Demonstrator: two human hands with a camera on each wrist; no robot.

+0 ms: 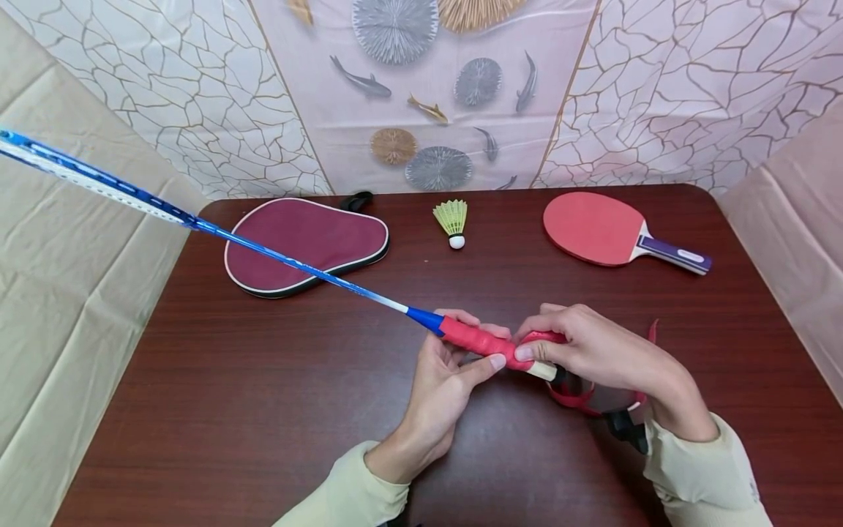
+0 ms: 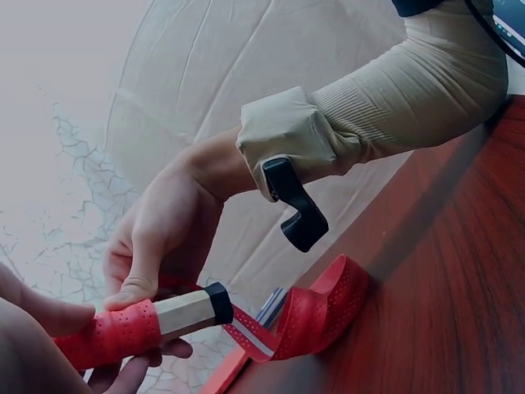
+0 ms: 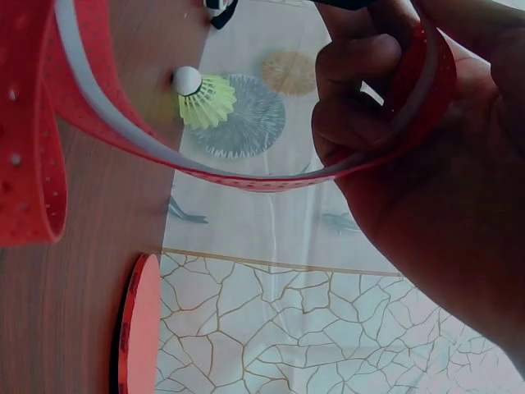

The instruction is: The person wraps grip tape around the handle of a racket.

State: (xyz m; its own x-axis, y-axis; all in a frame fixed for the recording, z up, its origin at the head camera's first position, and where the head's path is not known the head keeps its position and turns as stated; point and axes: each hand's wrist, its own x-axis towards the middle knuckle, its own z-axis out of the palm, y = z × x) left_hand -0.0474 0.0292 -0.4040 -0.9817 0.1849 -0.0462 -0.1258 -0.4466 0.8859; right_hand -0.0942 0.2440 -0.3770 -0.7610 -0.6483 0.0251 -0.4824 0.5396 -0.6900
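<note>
A blue-and-white badminton racket (image 1: 290, 261) slants up to the left, its head cut off by the frame's edge. My left hand (image 1: 441, 395) grips its handle from below, thumb along the red wrap. Perforated red grip tape (image 2: 127, 331) covers most of the handle in overlapping turns. Bare pale handle (image 2: 184, 313) and a black end cap (image 2: 219, 303) show at the butt. My right hand (image 1: 593, 344) pinches the tape at the last turn, thumb on the wrap. The loose tape (image 3: 254, 182) passes through the right hand's curled fingers and hangs in coils below the butt.
On the brown table (image 1: 263, 424) lie a maroon paddle case (image 1: 303, 234) at the back left and a yellow shuttlecock (image 1: 451, 219) at the back middle. A red table tennis paddle (image 1: 593, 228) lies at the back right. Patterned cloth (image 1: 428, 95) hangs behind the table.
</note>
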